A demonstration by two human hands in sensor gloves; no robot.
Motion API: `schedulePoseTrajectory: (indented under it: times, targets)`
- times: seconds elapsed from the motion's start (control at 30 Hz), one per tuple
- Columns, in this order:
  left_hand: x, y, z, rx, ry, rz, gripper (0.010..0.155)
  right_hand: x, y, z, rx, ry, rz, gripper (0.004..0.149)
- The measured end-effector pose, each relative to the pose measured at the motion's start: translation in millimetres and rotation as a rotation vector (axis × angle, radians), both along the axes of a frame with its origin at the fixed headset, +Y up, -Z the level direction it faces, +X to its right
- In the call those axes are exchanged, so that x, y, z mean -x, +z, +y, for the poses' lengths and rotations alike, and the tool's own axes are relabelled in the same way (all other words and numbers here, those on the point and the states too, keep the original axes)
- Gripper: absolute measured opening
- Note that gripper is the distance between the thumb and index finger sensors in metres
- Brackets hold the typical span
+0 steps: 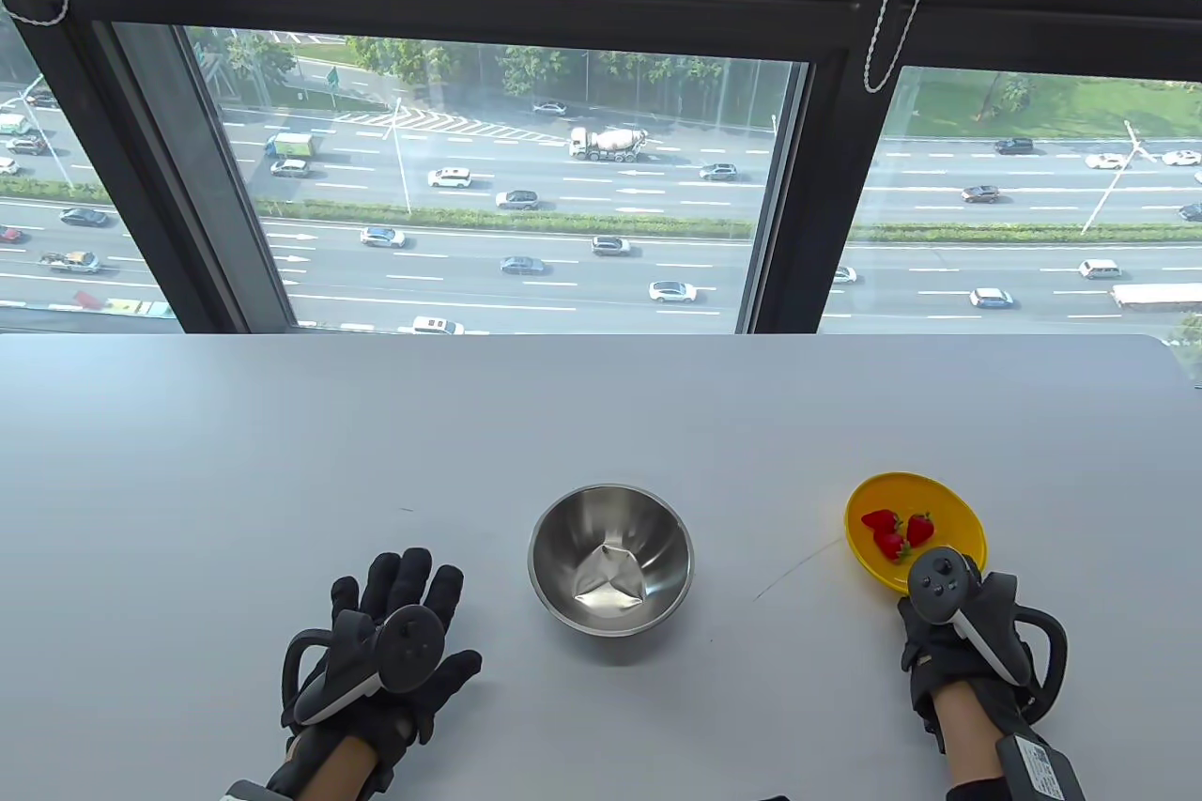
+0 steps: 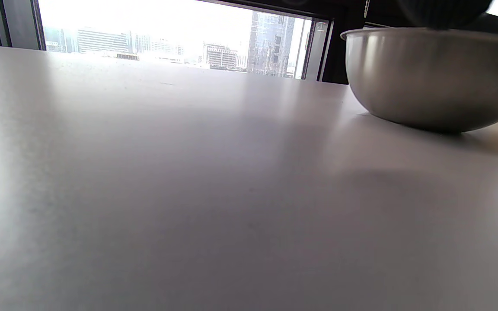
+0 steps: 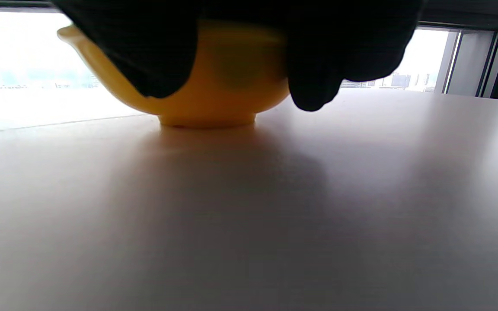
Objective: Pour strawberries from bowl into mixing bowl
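Observation:
A yellow bowl (image 1: 944,500) with three strawberries (image 1: 897,531) stands on the white table at the right. My right hand (image 1: 925,599) is at its near rim. In the right wrist view the gloved fingers (image 3: 318,65) hang spread in front of the bowl's (image 3: 231,99) near wall, and the bowl's foot rests on the table. I cannot tell whether they touch it. An empty steel mixing bowl (image 1: 563,547) stands in the middle, also in the left wrist view (image 2: 426,77). My left hand (image 1: 413,594) lies flat and empty on the table to its left.
The white table (image 1: 601,407) runs back to a large window. A thin dark line (image 1: 798,568) marks the tabletop between the two bowls.

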State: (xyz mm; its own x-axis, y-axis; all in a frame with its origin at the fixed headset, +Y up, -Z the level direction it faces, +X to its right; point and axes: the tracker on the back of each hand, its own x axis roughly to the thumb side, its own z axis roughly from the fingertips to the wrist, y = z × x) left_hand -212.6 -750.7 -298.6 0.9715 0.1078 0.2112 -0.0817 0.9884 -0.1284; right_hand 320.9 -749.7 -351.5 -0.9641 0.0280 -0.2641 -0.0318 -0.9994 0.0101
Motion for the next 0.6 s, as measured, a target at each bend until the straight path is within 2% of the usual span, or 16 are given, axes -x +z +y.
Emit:
schedulePoseTrajectory:
  times: [0.27, 0.6]
  targets:
    - [-0.6, 0.1, -0.3, 0.005, -0.003, -0.003, 0.088, 1.1, 2.8, 6.3, -0.101, 0.003, 0.010, 0.048]
    - [-0.4, -0.1, -0.4, 0.001, 0.005, -0.001, 0.088, 2.5, 6.1, 13.7, -0.167, -0.020, 0.022, 0.048]
